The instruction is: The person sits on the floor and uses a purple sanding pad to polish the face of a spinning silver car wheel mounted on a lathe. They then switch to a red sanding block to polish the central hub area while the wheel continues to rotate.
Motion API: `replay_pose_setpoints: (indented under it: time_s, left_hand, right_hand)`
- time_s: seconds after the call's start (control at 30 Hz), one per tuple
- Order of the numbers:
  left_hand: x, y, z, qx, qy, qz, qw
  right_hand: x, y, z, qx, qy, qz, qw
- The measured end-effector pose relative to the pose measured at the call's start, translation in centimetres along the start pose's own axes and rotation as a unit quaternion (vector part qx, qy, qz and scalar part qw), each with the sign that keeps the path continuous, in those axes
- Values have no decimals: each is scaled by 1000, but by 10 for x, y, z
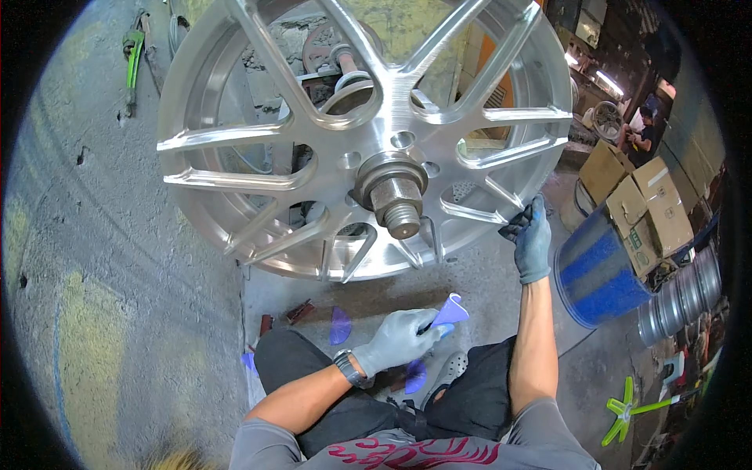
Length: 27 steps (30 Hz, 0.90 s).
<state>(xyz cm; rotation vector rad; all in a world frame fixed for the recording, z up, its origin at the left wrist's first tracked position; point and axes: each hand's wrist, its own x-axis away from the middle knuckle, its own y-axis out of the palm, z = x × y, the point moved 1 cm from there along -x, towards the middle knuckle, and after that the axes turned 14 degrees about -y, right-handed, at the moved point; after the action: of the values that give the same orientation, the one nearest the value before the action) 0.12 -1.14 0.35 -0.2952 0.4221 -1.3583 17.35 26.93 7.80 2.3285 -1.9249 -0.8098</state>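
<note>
In front of me a large bare-metal car wheel rim (389, 98) is mounted on a shaft, held at its hub by a big nut (395, 200) with a threaded end poking out. My right hand (534, 243), in a grey glove with dark fingertips, is closed on the wheel's edge at the lower right, by a spoke end. Below the wheel, over my lap, my gloved left hand (403, 338) pinches a folded purple sanding sheet (452, 312). The sheet is apart from the wheel. Spokes partly hide the machine parts behind.
Purple sheet pieces (340, 325) lie on the floor near my legs. At right stand a blue drum (599, 262), cardboard boxes (646, 207), stacked rims (681, 298) and a green star-shaped stand (623, 411). A green pipe wrench (134, 63) is at the left wall. Another person (642, 133) sits far right.
</note>
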Motion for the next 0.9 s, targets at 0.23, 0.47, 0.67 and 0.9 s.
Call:
replay_pose_setpoints:
  time_s: [0.23, 0.47, 0.67, 0.9]
  left_hand:
    - [1, -2, -1, -12, -3, -5, 1000]
    - [-2, -1, 4, -7, 1, -2, 1000]
    - [-1, 0, -5, -16, 10, -5, 1000]
    - [0, -4, 2, 6, 1, -8, 1000]
  right_hand:
    - [-9, -5, -4, -71, -93, -6, 993]
    - [-15, -14, 14, -50, -54, -1, 997]
    - [3, -1, 23, 55, 16, -4, 998]
    - [-6, -6, 13, -78, -21, 17, 997]
